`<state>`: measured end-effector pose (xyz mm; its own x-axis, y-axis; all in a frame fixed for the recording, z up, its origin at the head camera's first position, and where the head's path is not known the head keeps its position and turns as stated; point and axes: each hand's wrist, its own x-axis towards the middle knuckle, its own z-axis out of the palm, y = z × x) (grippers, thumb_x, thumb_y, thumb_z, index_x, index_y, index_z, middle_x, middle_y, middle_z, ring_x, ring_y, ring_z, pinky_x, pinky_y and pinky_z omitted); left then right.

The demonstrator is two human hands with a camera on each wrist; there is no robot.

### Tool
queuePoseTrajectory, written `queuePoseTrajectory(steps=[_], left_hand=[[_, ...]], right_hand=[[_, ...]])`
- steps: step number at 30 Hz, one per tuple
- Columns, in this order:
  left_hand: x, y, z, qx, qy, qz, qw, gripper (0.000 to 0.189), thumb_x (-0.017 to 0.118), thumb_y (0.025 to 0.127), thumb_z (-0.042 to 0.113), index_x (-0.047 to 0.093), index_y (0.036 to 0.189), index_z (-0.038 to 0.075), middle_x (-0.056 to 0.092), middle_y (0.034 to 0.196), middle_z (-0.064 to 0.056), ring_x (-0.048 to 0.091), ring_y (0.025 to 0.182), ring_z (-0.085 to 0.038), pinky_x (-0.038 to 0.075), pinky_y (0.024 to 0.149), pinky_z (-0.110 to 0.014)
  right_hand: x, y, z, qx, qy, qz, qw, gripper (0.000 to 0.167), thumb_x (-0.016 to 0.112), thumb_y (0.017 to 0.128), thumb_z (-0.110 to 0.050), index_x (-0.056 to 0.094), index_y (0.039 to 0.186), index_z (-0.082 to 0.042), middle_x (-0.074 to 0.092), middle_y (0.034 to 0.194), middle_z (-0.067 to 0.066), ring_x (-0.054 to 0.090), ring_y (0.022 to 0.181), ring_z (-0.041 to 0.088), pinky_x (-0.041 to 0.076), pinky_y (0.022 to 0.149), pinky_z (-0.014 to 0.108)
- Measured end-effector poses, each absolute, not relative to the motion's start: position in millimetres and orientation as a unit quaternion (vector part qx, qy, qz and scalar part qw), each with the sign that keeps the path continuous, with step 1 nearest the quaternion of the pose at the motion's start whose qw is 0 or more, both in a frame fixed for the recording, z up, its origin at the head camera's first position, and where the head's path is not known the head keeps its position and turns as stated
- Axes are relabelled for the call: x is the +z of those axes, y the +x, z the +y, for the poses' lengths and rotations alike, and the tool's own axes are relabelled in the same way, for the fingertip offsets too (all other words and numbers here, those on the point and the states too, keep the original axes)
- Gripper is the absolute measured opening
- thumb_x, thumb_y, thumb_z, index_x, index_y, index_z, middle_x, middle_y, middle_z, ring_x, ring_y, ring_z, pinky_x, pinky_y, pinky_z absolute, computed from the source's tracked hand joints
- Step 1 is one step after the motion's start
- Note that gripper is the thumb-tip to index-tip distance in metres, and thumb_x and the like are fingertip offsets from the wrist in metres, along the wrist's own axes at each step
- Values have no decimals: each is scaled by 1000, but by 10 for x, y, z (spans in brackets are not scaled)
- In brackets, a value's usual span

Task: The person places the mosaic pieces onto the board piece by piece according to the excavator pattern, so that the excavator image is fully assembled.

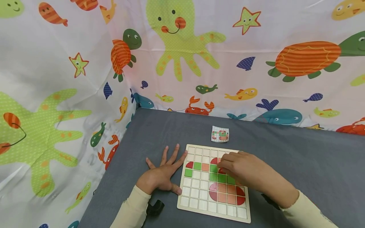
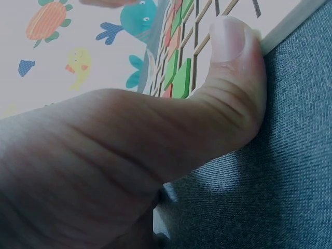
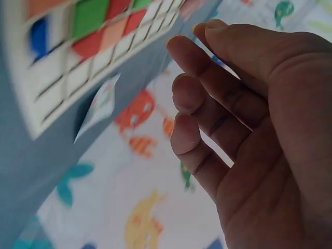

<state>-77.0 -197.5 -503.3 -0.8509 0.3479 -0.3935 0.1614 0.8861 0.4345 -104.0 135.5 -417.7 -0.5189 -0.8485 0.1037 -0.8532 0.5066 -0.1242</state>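
Observation:
A square wooden grid board (image 1: pixel 194 202) lies on the grey surface, with red, green, salmon and pink tiles in some of its cells. My left hand (image 1: pixel 161 177) rests at the board's left edge, fingers spread, the thumb (image 2: pixel 231 46) touching the rim. Over the upper right part of the board is my right hand (image 1: pixel 242 167), its fingertips close to a red rounded tile (image 1: pixel 221 171). In the right wrist view the fingers (image 3: pixel 188 92) are loosely bent, and nothing shows between them. Several cells under the right hand are hidden in the head view.
Beyond the board lies a small pattern card (image 1: pixel 220 134) showing a coloured grid. A black strap-like object (image 1: pixel 155 208) sits by the left wrist. A sea-animal print curtain (image 1: pixel 182 95) hangs along the back and left of the grey tabletop (image 1: pixel 171 126).

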Motion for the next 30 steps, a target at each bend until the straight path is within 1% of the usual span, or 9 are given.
queuePoseTrajectory(steps=[3, 5, 10, 14, 17, 20, 25, 27, 30], left_hand=[[-4982, -766, -1964, 198, 136, 939, 244, 147, 98, 64, 56, -9, 165, 53, -28, 173, 12, -32, 157, -36, -30, 88, -90], [-4901, -751, -1945, 198, 135, 939, 248, 145, 98, 65, 54, -6, 167, 50, -26, 174, 10, -29, 158, -37, -27, 90, -91], [-4791, -720, -1913, 196, 132, 938, 254, 143, 97, 67, 53, -3, 168, 48, -23, 176, 9, -25, 160, -37, -22, 93, -93], [-4933, -750, -1940, 197, 132, 938, 254, 146, 97, 64, 56, -7, 166, 52, -27, 174, 12, -31, 157, -36, -28, 90, -90], [-5030, -776, -1961, 197, 130, 939, 251, 148, 98, 63, 57, -10, 164, 54, -31, 172, 14, -35, 156, -34, -29, 89, -89], [-5069, -783, -1971, 198, 132, 940, 244, 149, 98, 61, 58, -10, 164, 55, -31, 171, 15, -34, 156, -35, -30, 88, -90], [-4994, -765, -1959, 196, 138, 940, 243, 147, 97, 63, 59, -8, 166, 53, -29, 173, 13, -32, 157, -36, -30, 87, -90], [-4938, -757, -1946, 193, 138, 940, 246, 146, 97, 64, 59, -8, 166, 52, -29, 173, 13, -32, 157, -35, -29, 88, -90], [-4883, -742, -1929, 189, 139, 941, 242, 145, 96, 64, 60, -6, 167, 50, -26, 174, 10, -28, 159, -37, -25, 88, -93]], right_hand=[[-4122, -1039, 1581, 85, 456, -886, 5, 26, 86, 90, -19, 80, 115, -21, 74, 105, -10, 68, 91, 9, 63, 81, 37], [-4100, -1025, 1727, 87, 436, -896, 6, 28, 88, 88, -18, 81, 115, -22, 73, 104, -11, 68, 88, 8, 63, 78, 37], [-4121, -960, 2055, 80, 390, -917, 14, 30, 91, 85, -22, 80, 114, -23, 70, 98, -16, 63, 80, 2, 62, 71, 32], [-4176, -888, 2309, 85, 368, -925, 28, 33, 92, 83, -24, 80, 113, -26, 68, 96, -19, 60, 76, -1, 59, 65, 29], [-4221, -831, 2485, 93, 359, -928, 45, 36, 95, 79, -23, 80, 111, -26, 68, 97, -19, 62, 77, 0, 60, 65, 30], [-4262, -777, 2613, 84, 332, -939, 25, 36, 96, 78, -26, 80, 110, -26, 68, 95, -18, 63, 77, 1, 61, 66, 31], [-4355, -686, 2747, 62, 271, -959, -49, 29, 93, 82, -32, 79, 107, -29, 67, 95, -17, 61, 77, 1, 59, 65, 31], [-4405, -655, 2792, 65, 265, -960, -60, 28, 93, 81, -32, 78, 105, -30, 66, 94, -18, 59, 76, -1, 58, 64, 30], [-4478, -615, 2853, 80, 279, -955, -59, 30, 95, 80, -29, 77, 104, -31, 63, 93, -21, 55, 75, -4, 57, 63, 29]])
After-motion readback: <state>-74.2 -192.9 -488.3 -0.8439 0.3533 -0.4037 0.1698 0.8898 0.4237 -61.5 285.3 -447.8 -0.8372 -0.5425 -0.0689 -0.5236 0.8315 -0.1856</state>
